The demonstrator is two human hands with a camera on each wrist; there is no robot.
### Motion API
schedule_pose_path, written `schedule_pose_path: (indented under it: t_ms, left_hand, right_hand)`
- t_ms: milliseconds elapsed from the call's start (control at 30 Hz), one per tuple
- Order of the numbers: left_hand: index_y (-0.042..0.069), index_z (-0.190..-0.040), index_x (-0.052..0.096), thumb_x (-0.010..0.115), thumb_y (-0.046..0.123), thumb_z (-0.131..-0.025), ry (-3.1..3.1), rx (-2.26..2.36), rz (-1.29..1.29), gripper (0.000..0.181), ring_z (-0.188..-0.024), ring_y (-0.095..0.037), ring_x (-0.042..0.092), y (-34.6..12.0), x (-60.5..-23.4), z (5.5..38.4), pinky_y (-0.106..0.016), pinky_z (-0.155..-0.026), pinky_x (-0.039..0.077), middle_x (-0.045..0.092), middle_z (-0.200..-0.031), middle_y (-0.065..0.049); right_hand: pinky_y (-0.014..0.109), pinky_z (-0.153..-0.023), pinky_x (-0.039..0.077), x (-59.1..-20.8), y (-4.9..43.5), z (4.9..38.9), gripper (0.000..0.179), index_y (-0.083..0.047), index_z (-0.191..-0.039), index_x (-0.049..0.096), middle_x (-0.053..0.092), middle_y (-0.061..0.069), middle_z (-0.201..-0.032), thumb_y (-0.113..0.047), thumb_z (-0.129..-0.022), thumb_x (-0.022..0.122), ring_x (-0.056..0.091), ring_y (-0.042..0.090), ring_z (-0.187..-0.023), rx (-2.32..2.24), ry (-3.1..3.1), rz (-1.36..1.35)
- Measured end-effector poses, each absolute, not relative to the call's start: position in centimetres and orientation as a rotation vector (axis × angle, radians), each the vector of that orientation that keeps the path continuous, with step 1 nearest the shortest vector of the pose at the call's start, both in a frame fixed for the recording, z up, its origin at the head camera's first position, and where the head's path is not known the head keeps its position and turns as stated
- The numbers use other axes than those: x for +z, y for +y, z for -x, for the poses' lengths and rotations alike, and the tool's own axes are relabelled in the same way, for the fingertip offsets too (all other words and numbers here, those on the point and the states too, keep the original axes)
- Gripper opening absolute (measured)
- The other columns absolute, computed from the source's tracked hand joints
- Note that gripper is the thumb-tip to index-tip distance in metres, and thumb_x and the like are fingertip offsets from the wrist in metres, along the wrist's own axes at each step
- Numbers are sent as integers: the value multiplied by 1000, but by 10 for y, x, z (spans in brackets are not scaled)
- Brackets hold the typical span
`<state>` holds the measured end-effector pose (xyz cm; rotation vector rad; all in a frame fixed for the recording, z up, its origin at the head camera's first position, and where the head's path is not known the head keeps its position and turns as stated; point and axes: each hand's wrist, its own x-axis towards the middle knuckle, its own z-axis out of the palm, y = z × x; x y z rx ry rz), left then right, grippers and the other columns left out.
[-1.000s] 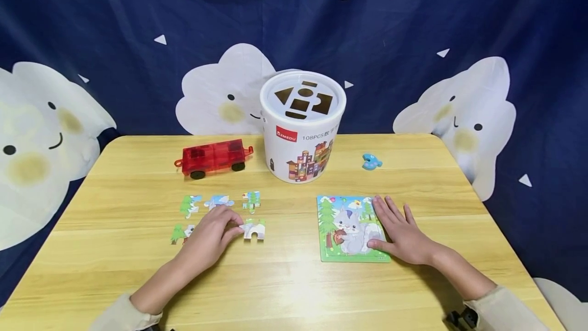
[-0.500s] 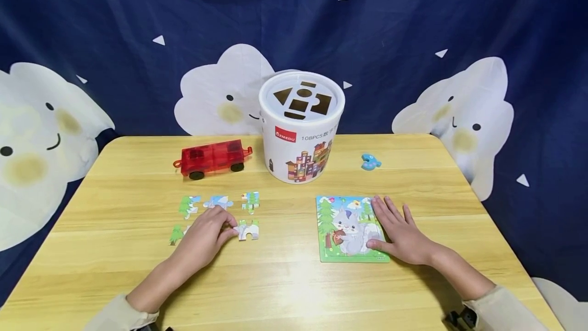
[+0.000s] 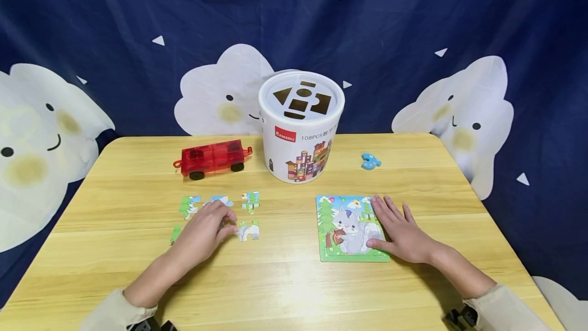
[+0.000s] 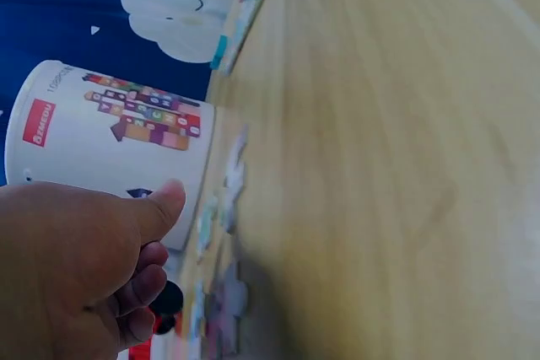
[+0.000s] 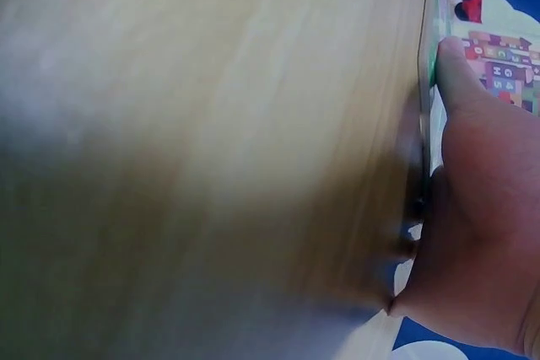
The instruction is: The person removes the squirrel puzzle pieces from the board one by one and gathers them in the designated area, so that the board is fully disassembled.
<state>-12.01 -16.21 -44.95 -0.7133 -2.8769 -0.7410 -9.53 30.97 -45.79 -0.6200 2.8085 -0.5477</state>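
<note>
My left hand [image 3: 202,229] hovers over a group of loose jigsaw pieces, thumb and forefinger apart, with nothing between them. Just right of its fingertips lies a grey-and-white jigsaw piece [image 3: 249,231]. Behind it on the table is a green tree piece [image 3: 251,201], and a blue-grey piece [image 3: 225,199] is partly covered by the hand. Two more tree pieces, one at the back left [image 3: 187,206] and one half hidden under the hand [image 3: 176,234], lie farther left. My right hand [image 3: 406,234] rests flat with straight fingers on the right edge of a squirrel jigsaw board [image 3: 351,231].
A white block bucket [image 3: 298,132] with shaped holes in its lid stands at the back middle. Left of it is a red toy wagon [image 3: 213,158] with black wheels. A small blue toy piece [image 3: 370,161] lies behind the board. A dark blue cloud-print curtain [image 3: 376,40] hangs behind the table.
The grey-and-white piece shifted slightly left with my left fingers on it. Those fingers have since parted and let it go. My right hand has stayed on the board.
</note>
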Motion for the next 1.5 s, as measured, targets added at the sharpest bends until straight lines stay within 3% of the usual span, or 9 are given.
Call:
schedule_pose_path:
  t_ms: [267,533,867,1200,1500]
  left_hand:
    - [10,-100,70,81,21,-88,-2901,-757,816,20,-95,-20,60,-136,-434,129,-43,-88,52,63,-98,0]
    - [12,-112,71,78,28,-92,-2881,-812,1043,27,-97,-17,65,-87,-425,135,-39,-87,54,67,-108,1]
    - [12,-118,70,75,35,-93,-2884,-771,1333,34,-98,-14,62,-24,-434,142,-34,-91,52,66,-110,0]
    - [13,-122,70,74,42,-93,-2967,-796,1400,42,-106,-14,63,3,-449,146,-29,-93,51,64,-116,2]
    - [16,-115,72,75,35,-93,-3005,-847,1345,29,-92,-8,57,14,-456,146,-25,-82,50,60,-106,5]
  right_hand:
    - [75,-112,8,-452,308,95,99,2,-160,19,17,25,-165,-56,-94,66,10,48,-151,-545,2839,607]
    - [71,-115,11,-443,300,100,99,4,-159,21,14,28,-165,-56,-94,67,9,46,-152,-545,2825,648]
    - [70,-116,6,-442,275,110,97,3,-160,16,7,24,-167,-57,-97,60,4,44,-153,-480,2751,725]
    - [67,-118,2,-451,268,113,92,2,-160,13,3,21,-168,-56,-101,54,1,40,-154,-399,2737,702]
    - [66,-119,5,-456,269,112,94,3,-160,14,4,21,-168,-57,-100,55,2,40,-155,-370,2759,732]
